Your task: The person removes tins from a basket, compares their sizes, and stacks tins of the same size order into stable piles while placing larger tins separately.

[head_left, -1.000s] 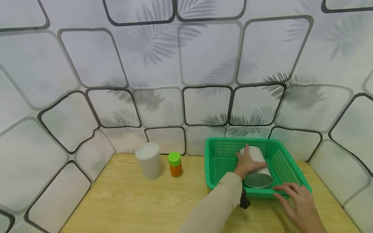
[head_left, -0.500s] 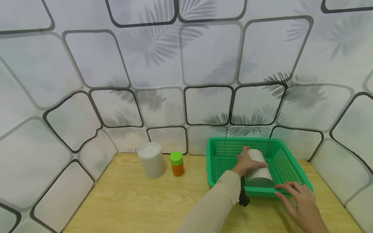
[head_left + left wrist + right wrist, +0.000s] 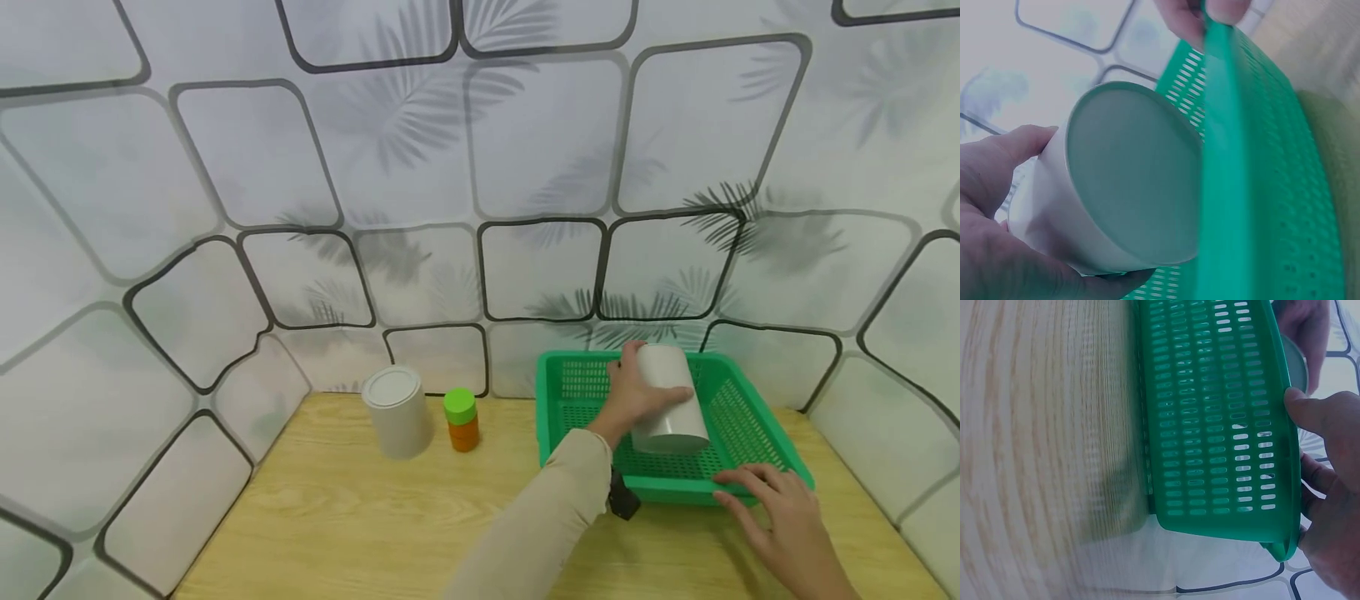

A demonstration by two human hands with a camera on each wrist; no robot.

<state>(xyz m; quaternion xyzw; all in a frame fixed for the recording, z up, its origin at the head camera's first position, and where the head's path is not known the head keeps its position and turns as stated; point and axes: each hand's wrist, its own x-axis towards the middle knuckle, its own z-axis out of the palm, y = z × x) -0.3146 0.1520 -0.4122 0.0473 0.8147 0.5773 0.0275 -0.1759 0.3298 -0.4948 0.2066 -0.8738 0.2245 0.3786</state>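
Note:
My left hand (image 3: 633, 396) grips a white can (image 3: 670, 408) around its side, thumb on one side and fingers on the other. The can is tilted above the floor of a green perforated basket (image 3: 675, 492). In the left wrist view, the can's flat greyish end (image 3: 1135, 175) faces the camera, close to the basket wall (image 3: 1225, 169). My right hand (image 3: 783, 517) pinches the basket's near rim toward its right corner. From the right wrist view, the thumb (image 3: 1310, 412) lies on the outer side of the rim with the fingers over the inside.
A second white can (image 3: 397, 417) with a lid stands upright on the wooden table (image 3: 360, 517) at left. Beside it is a small orange jar with a green cap (image 3: 461, 417). A patterned wall covering (image 3: 540, 267) rises behind and at both sides.
My left hand has lifted the white can up and slightly away from the basket floor. The right hand keeps its hold on the rim. The head view has shifted slightly.

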